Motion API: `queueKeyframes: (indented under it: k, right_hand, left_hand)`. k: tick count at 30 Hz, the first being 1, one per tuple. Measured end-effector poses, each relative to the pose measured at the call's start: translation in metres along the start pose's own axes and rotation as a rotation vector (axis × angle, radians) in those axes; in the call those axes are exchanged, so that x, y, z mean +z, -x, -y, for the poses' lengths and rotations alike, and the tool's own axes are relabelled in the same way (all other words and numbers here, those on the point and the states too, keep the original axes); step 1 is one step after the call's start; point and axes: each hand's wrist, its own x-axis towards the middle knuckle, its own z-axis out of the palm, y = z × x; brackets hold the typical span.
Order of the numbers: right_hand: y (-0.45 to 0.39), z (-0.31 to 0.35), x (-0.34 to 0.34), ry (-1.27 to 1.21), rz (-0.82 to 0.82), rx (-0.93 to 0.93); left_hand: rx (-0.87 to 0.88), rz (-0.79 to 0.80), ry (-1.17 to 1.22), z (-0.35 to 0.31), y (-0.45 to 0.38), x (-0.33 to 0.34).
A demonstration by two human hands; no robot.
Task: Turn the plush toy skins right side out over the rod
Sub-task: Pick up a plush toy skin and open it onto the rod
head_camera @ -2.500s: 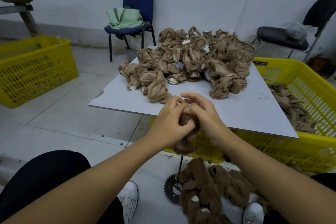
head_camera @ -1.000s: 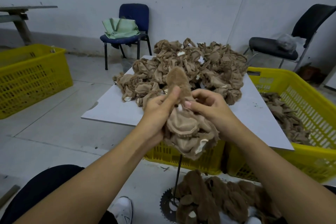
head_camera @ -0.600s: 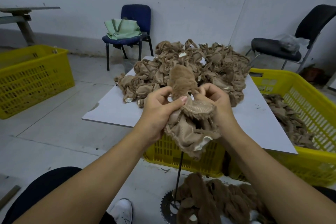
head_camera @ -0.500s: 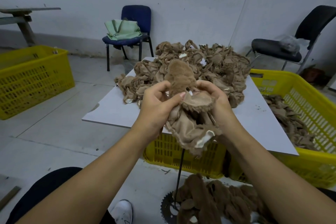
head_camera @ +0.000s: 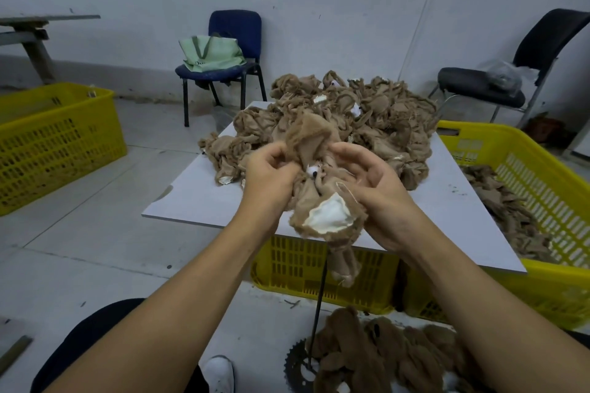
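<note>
I hold one plush toy skin [head_camera: 322,198] in both hands above the near edge of the white board [head_camera: 447,220]. My left hand [head_camera: 271,182] has its fingers curled into the brown fabric; my right hand [head_camera: 380,198] cups the other side, fingers bent around it (white lining patch facing me). The thin black rod [head_camera: 319,300] stands directly below the skin. A pile of unturned skins [head_camera: 367,118] lies on the board behind.

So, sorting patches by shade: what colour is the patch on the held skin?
White, on the tan plush skin; head view.
</note>
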Motion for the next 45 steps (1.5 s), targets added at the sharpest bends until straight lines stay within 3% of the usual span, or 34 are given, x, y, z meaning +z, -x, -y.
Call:
queueKeyframes:
  k: [5, 11, 15, 19, 22, 25, 29, 35, 40, 45]
  right_hand:
    - [0.004, 0.004, 0.001, 0.224, -0.058, -0.148]
    - [0.009, 0.008, 0.015, 0.329, -0.106, -0.301]
    - [0.002, 0.009, 0.014, 0.283, -0.236, -0.319]
    - [-0.004, 0.007, 0.006, 0.404, -0.303, -0.353]
    - [-0.008, 0.006, -0.003, 0.393, -0.289, -0.235]
    - [-0.009, 0.004, -0.008, 0.327, -0.296, -0.014]
    - [-0.006, 0.002, -0.016, 0.327, -0.245, 0.099]
    - [0.0, 0.005, -0.015, 0.633, -0.11, -0.04]
    - [0.006, -0.002, -0.009, 0.686, -0.224, -0.276]
    - [-0.006, -0.012, -0.015, 0.843, -0.392, -0.317]
  left_hand:
    - [-0.035, 0.102, 0.002, 0.001, 0.009, 0.004]
    - [-0.064, 0.091, 0.124, 0.0, 0.02, 0.005]
    - [-0.017, 0.047, 0.185, 0.006, 0.025, 0.015]
    - [-0.101, 0.005, 0.319, 0.012, 0.035, 0.027]
    - [-0.058, -0.019, 0.267, 0.014, 0.038, 0.029]
    - [0.107, -0.048, 0.083, 0.008, 0.029, 0.016]
    - [0.154, 0.059, -0.075, 0.002, 0.017, 0.004]
    - [0.201, 0.168, -0.203, 0.003, 0.023, 0.011]
    - [0.223, 0.137, -0.185, 0.001, 0.034, 0.026]
    - [0.465, 0.1, -0.367, 0.006, 0.051, 0.037]
